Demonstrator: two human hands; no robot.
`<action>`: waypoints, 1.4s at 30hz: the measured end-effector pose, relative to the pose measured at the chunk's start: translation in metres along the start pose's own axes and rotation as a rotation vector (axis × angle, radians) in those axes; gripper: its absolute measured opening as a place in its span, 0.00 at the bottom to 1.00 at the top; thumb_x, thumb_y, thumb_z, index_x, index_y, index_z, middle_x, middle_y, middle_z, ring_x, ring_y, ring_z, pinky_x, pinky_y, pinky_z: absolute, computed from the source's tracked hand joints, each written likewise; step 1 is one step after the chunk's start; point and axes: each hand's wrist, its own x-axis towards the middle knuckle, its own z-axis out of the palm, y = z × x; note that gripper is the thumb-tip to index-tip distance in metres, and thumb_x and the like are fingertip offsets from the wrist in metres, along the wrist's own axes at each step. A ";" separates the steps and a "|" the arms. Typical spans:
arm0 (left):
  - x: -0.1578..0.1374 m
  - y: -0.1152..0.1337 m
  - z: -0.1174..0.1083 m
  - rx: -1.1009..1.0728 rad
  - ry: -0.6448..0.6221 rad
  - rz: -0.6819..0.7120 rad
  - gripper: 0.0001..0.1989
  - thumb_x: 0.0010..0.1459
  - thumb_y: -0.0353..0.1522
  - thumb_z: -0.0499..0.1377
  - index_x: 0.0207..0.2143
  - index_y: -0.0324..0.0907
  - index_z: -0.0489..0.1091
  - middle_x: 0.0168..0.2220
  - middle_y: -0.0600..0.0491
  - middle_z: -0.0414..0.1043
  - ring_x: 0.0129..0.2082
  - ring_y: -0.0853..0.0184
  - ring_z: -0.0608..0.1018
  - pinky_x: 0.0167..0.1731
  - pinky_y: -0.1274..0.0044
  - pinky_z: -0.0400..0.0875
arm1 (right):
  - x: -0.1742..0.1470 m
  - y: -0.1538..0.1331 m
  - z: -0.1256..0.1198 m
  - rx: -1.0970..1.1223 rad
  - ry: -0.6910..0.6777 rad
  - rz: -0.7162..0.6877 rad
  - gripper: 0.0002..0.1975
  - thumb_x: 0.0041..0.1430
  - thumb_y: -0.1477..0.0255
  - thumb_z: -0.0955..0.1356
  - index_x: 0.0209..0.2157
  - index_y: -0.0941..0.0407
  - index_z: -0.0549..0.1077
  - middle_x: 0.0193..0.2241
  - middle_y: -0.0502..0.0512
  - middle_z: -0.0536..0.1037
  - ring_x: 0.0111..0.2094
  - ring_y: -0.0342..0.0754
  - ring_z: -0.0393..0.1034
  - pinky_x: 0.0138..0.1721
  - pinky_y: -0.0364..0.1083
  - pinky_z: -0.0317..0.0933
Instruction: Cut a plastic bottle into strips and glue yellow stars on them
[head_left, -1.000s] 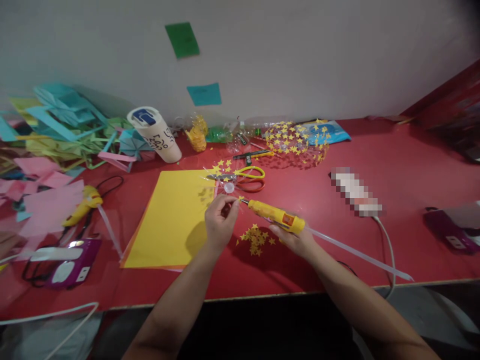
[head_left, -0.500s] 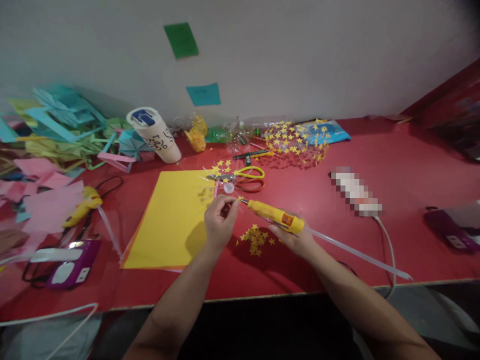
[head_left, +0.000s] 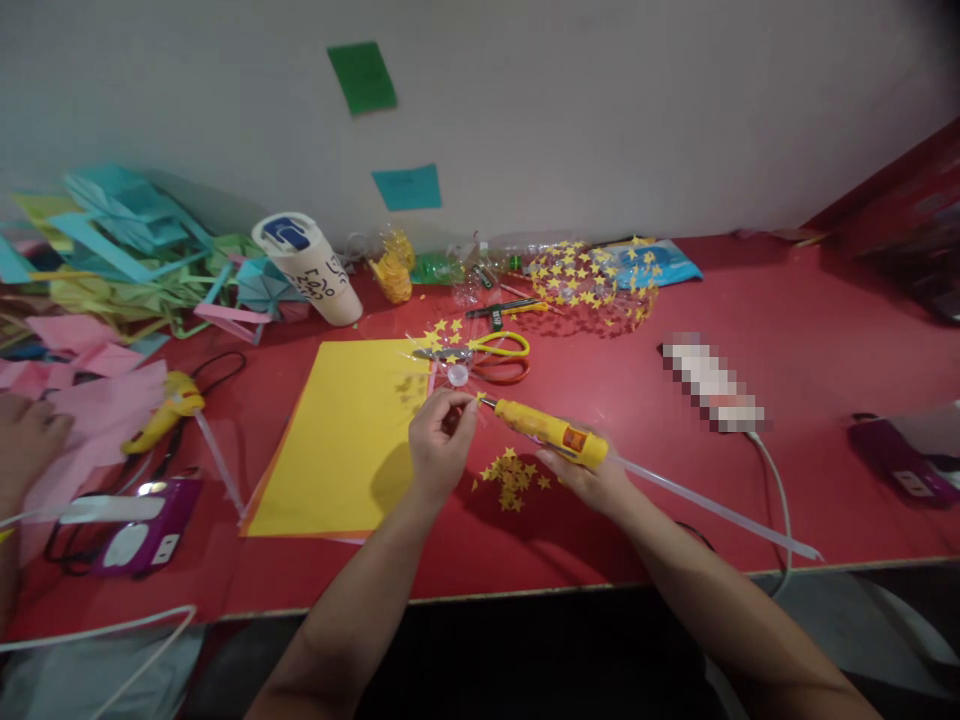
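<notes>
Left hand (head_left: 441, 440): my grip is pinched small on a yellow star (head_left: 481, 397), over the middle of the bench (head_left: 615, 370).
Right hand (head_left: 592, 475): my grip is wrapped around the glue gun (head_left: 551, 432), and its tip (head_left: 489, 403) is right by the star. I cannot tell if they touch.
Star pile (head_left: 514, 478): under my hands, toward the near edge.
Gluing: I think this is the step.
Next move: it calls for still hands, a soft squeeze, and fingers off the tip.
</notes>
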 end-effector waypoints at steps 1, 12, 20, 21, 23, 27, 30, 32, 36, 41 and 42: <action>0.000 0.000 0.000 -0.001 0.001 -0.004 0.06 0.54 0.32 0.57 0.25 0.42 0.70 0.21 0.57 0.66 0.20 0.74 0.66 0.22 0.80 0.62 | 0.000 0.000 0.000 -0.004 0.001 0.000 0.15 0.53 0.57 0.67 0.23 0.54 0.68 0.19 0.50 0.69 0.19 0.43 0.63 0.19 0.43 0.59; 0.001 0.000 -0.001 -0.122 -0.010 -0.070 0.06 0.53 0.33 0.58 0.25 0.42 0.71 0.22 0.56 0.67 0.23 0.72 0.68 0.25 0.79 0.64 | 0.001 0.000 -0.005 -0.104 -0.013 -0.080 0.15 0.56 0.58 0.66 0.24 0.54 0.68 0.20 0.50 0.69 0.21 0.44 0.64 0.22 0.44 0.60; 0.006 -0.002 -0.003 -0.336 -0.002 -0.325 0.05 0.48 0.34 0.61 0.24 0.41 0.71 0.20 0.57 0.69 0.20 0.73 0.69 0.23 0.80 0.66 | 0.017 0.036 -0.039 -0.635 0.165 -0.046 0.09 0.54 0.71 0.66 0.37 0.57 0.71 0.35 0.58 0.74 0.33 0.49 0.71 0.33 0.46 0.64; 0.006 -0.002 -0.003 -0.344 -0.013 -0.332 0.05 0.47 0.34 0.61 0.24 0.41 0.71 0.20 0.57 0.69 0.20 0.74 0.69 0.22 0.80 0.65 | 0.019 0.044 -0.044 -0.697 0.121 -0.037 0.11 0.51 0.74 0.66 0.39 0.57 0.71 0.37 0.59 0.74 0.35 0.49 0.71 0.35 0.46 0.64; 0.006 -0.001 -0.004 -0.345 -0.038 -0.330 0.05 0.47 0.34 0.61 0.24 0.41 0.71 0.20 0.57 0.69 0.19 0.74 0.68 0.21 0.80 0.64 | 0.020 0.056 -0.052 -0.800 0.046 -0.024 0.16 0.48 0.78 0.66 0.41 0.58 0.71 0.39 0.60 0.73 0.36 0.50 0.71 0.37 0.46 0.66; 0.006 0.005 -0.005 -0.355 -0.089 -0.344 0.06 0.46 0.35 0.61 0.22 0.41 0.70 0.19 0.57 0.68 0.17 0.75 0.64 0.17 0.81 0.59 | 0.020 0.055 -0.054 -0.906 0.029 -0.018 0.18 0.44 0.81 0.66 0.40 0.60 0.73 0.41 0.63 0.74 0.41 0.56 0.71 0.42 0.52 0.67; 0.006 0.011 -0.005 -0.445 -0.157 -0.460 0.08 0.43 0.36 0.62 0.22 0.41 0.69 0.17 0.58 0.68 0.14 0.78 0.58 0.15 0.82 0.53 | 0.019 0.026 -0.043 -0.881 0.130 -0.143 0.15 0.50 0.80 0.66 0.42 0.58 0.72 0.44 0.66 0.75 0.44 0.59 0.70 0.45 0.57 0.65; 0.007 0.015 -0.005 -0.518 -0.212 -0.561 0.09 0.40 0.37 0.62 0.21 0.41 0.67 0.16 0.59 0.66 0.13 0.79 0.56 0.13 0.82 0.50 | 0.018 -0.001 -0.031 -0.693 0.098 -0.367 0.09 0.59 0.76 0.64 0.41 0.55 0.72 0.40 0.61 0.77 0.43 0.54 0.72 0.43 0.52 0.67; 0.007 0.022 -0.005 -0.607 -0.305 -0.706 0.10 0.37 0.37 0.63 0.20 0.41 0.66 0.14 0.60 0.62 0.12 0.80 0.53 0.13 0.83 0.45 | 0.023 -0.040 -0.008 -0.505 0.015 -0.637 0.07 0.63 0.75 0.63 0.40 0.54 0.72 0.35 0.56 0.79 0.39 0.47 0.74 0.40 0.46 0.69; 0.007 0.023 -0.005 -0.703 -0.363 -0.787 0.10 0.35 0.36 0.63 0.19 0.40 0.66 0.13 0.61 0.59 0.12 0.81 0.52 0.14 0.82 0.43 | 0.033 -0.043 0.001 -0.513 -0.001 -0.710 0.07 0.65 0.73 0.62 0.38 0.56 0.73 0.33 0.57 0.81 0.35 0.46 0.76 0.37 0.44 0.69; 0.007 0.022 -0.004 -0.717 -0.369 -0.794 0.10 0.36 0.36 0.63 0.20 0.40 0.67 0.13 0.61 0.59 0.12 0.81 0.52 0.14 0.82 0.42 | 0.034 -0.042 0.002 -0.508 -0.009 -0.714 0.07 0.65 0.74 0.62 0.38 0.56 0.73 0.33 0.57 0.81 0.34 0.46 0.76 0.36 0.44 0.69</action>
